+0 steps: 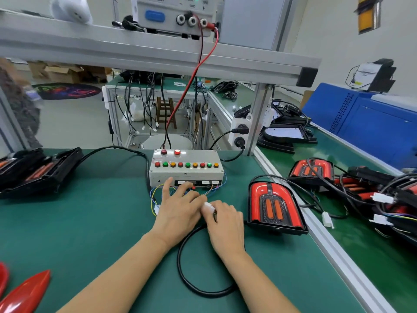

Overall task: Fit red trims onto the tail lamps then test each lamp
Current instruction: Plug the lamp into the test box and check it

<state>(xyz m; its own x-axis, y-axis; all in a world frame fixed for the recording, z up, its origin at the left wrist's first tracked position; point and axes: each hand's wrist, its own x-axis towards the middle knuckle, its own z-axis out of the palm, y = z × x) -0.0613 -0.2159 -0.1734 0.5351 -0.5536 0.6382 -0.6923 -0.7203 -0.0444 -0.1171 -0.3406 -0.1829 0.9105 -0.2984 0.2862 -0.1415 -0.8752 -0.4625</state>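
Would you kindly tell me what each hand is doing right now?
Left hand: fingers spread over the coloured wires; a grip cannot be told.
Right hand: pinching a white connector.

Off at two o'clock sits a blue machine [370, 123], a wooden stool [165, 111] stands at twelve o'clock, and cardboard boxes [61, 72] pile at ten.

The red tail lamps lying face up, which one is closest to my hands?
The large red tail lamp on the green mat beside the right hand; the other lies beyond the aluminium rail.
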